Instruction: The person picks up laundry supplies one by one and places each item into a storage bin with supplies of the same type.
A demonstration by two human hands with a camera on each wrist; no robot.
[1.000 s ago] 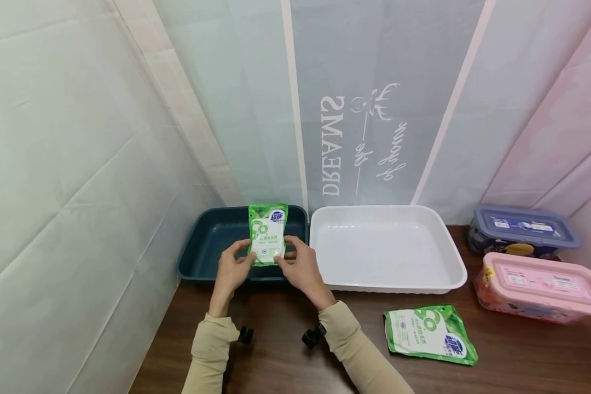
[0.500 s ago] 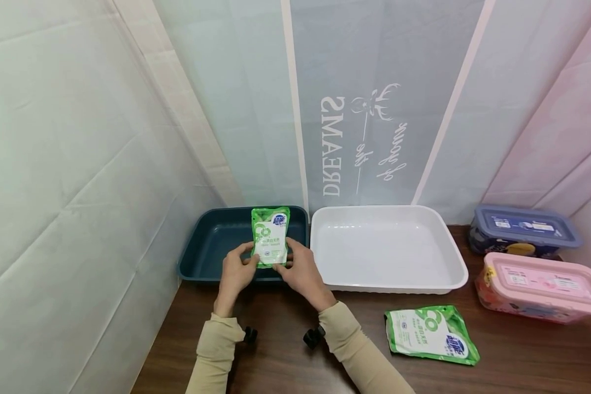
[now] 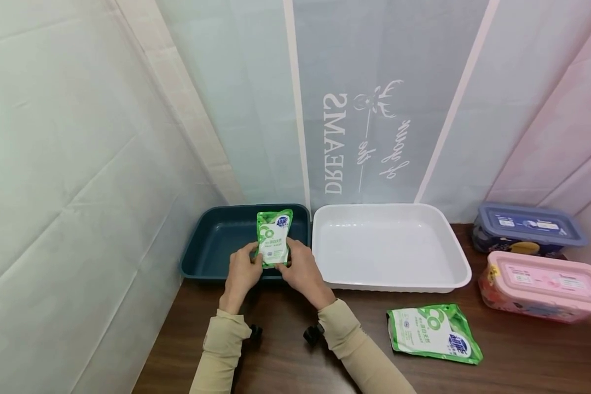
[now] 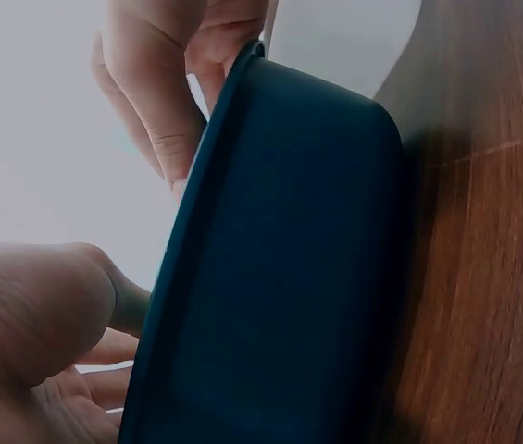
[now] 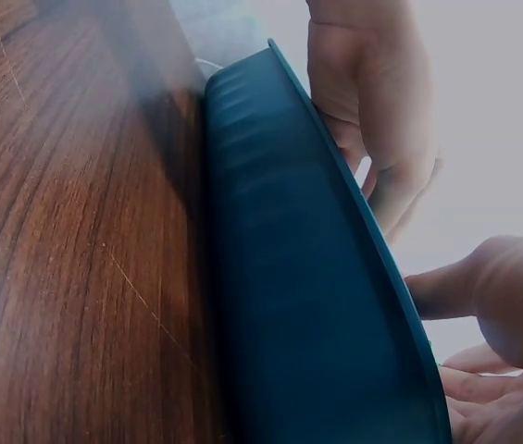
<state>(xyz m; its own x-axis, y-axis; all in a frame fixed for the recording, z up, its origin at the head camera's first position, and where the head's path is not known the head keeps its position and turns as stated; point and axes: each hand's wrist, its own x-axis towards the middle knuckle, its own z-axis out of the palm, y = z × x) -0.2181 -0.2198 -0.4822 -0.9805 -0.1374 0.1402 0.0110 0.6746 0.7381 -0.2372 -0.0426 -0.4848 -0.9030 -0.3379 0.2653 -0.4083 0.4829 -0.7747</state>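
Observation:
Both hands hold a green-and-white pouch (image 3: 273, 241) with a blue logo, one at each lower side edge. My left hand (image 3: 243, 269) pinches its left side, thumb on the front. On the other side my right hand (image 3: 302, 269) grips it the same way. The pouch overlaps the right part of a dark teal tray (image 3: 204, 241) in the head view. In the left wrist view the tray's wall (image 4: 280, 250) hides the pouch and parts of the fingers. The right wrist view likewise shows the tray wall (image 5: 289, 240) in front of the hands.
A white tray (image 3: 389, 257) stands right beside the teal one. A second green-and-white pouch (image 3: 434, 334) lies flat on the brown table (image 3: 285, 355). At the right are a blue lidded box (image 3: 529, 227) and a pink lidded box (image 3: 544, 284). Fabric walls (image 3: 103, 191) enclose the back and left.
The pouch has shifted slightly right and down over the teal tray, tilting a little. My left hand has moved right with it, while the right hand has stayed nearly in place.

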